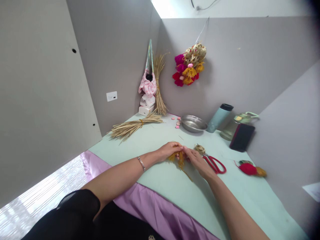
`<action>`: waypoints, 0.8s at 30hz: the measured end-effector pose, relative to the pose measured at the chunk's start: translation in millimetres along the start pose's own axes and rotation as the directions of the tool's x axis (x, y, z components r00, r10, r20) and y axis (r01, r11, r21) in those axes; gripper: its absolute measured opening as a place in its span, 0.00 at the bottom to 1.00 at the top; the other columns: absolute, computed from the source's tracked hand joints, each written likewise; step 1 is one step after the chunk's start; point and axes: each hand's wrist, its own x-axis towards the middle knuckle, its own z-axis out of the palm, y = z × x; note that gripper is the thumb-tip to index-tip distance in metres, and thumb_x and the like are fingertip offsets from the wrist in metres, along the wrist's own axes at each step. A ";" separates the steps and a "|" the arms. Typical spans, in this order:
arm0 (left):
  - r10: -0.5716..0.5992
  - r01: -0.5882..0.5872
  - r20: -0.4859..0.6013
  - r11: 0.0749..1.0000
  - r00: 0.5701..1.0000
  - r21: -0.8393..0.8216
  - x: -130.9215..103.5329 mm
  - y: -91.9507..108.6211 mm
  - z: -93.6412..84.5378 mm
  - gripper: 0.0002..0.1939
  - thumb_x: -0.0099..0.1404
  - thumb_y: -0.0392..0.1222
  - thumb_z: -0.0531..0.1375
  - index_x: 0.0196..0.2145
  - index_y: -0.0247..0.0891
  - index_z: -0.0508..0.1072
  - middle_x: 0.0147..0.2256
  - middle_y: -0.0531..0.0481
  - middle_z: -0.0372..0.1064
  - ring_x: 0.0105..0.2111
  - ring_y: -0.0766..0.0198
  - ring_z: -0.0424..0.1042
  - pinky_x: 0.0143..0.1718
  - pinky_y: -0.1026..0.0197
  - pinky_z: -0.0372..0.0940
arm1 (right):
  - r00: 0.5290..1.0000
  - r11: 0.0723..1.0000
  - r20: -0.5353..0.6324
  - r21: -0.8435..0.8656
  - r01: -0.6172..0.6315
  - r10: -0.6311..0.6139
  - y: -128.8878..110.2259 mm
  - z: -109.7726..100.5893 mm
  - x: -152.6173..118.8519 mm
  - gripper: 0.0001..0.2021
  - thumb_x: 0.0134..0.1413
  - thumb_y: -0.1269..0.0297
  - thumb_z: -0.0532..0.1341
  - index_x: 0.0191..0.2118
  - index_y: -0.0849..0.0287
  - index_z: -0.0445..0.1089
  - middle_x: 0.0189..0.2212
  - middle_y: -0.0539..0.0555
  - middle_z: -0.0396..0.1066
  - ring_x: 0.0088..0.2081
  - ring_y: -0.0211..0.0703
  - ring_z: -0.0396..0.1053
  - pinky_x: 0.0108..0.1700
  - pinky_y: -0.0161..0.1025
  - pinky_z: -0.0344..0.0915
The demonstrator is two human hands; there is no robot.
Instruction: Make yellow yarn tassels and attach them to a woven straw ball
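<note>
Near the middle of the pale green table, my left hand (170, 150) pinches the top of a mustard-yellow thread tassel (181, 160). My right hand (196, 160) meets it from the right, its thumb and fingers closed on the same tassel top. Loose yellow strands hang below the fingers, and one trails to the lower right. Just beyond my right hand lie red-handled scissors (217, 165), with a small woven straw ball (199, 148) by their blades. The fingertips hide the exact spot being gripped.
Behind are a straw bundle (135, 126), a metal bowl (193, 123) and small pink pieces (177, 123). To the right stand a blue tumbler (220, 118), a jug (228, 128) and a phone (242, 137), with red and yellow thread (248, 169) nearer. Colourful tassels (188, 71) hang on the wall.
</note>
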 end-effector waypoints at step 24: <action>-0.028 0.028 0.006 1.000 1.000 0.006 -3.2 4.5 -1.2 0.17 0.54 0.49 0.66 0.33 0.34 0.68 0.28 0.52 0.68 0.22 0.73 0.65 0.29 0.65 0.62 | 1.000 0.989 -0.013 0.143 -0.020 0.022 23.4 -8.0 9.8 0.11 0.62 0.59 0.59 0.43 0.62 0.70 0.38 0.53 0.72 0.35 0.40 0.72 0.37 0.42 0.71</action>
